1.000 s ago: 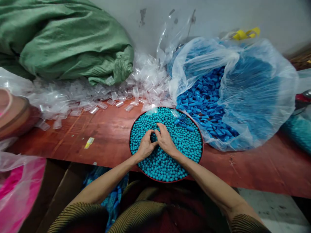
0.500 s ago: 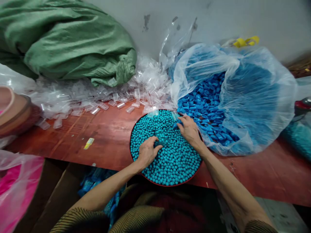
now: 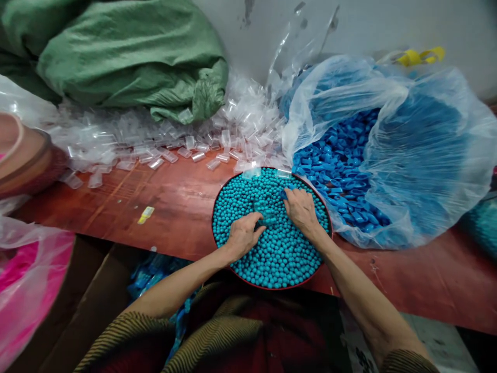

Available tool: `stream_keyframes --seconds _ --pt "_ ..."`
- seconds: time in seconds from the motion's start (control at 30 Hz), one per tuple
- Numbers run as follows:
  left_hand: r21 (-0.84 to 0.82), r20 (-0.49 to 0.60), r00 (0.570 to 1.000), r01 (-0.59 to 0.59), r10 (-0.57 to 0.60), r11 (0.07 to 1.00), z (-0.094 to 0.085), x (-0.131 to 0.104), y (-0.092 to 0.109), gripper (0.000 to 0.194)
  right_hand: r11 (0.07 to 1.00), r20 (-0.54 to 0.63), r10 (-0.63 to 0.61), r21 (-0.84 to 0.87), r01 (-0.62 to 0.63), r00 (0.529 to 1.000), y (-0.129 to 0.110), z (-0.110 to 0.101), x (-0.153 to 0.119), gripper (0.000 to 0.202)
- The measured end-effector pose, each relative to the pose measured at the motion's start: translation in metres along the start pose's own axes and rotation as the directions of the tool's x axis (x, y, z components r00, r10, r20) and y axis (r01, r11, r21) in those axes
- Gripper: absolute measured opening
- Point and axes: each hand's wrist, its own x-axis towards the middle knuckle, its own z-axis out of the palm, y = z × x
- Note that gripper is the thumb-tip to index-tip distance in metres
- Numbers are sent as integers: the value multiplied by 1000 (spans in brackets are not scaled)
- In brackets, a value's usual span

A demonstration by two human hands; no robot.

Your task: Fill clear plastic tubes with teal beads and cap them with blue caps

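Tube point(image 3: 265, 211) blurred, long axis unclear

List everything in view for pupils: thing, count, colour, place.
Table: one, red, middle
Wall: one, grey, behind
Round tray: one, red-rimmed, table edge
Beads: many, teal, in tray
Open bag: one, translucent, right
Plastic pieces: many, blue, in bag
Plastic sleeves: many, transparent, left-centre
Sack: one, green, back left
Tubs: perhaps two, pinkish, left edge
Strap: apparently one, yellow, back right
Label: one, yellowish, on table
Pink-filled bag: one, translucent, lower left
Teal-filled bag: one, translucent, right edge
Wrapped items: unclear, blue, below table
Left hand: one, over tray
Right hand: one, over tray
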Motion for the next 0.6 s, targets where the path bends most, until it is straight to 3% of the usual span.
stream_keyframes --seconds 0.17,0.27,0.37,0.47,0.6 --pt "16 4 1000 -31 31 999 0 2 4 15 996 36 -41 78 39 998 -1 -6 -11 20" --pt "-40 -30 999 42 -43 998 -7 2 6 13 939 -8 -59 338 58 998 -4 -14 -21 26" --pt "-146 11 994 112 -111 983 -13 1 6 16 819 -29 -176 550 163 984 -10 -19 -35 30" --pt "-293 93 990 126 -103 948 -15 1 2 21 803 -5 -239 562 201 971 -10 -17 -43 30" --pt "-480 165 973 221 -160 849 -14 6 -6 16 834 64 -223 529 156 973 1 -14 -45 29"
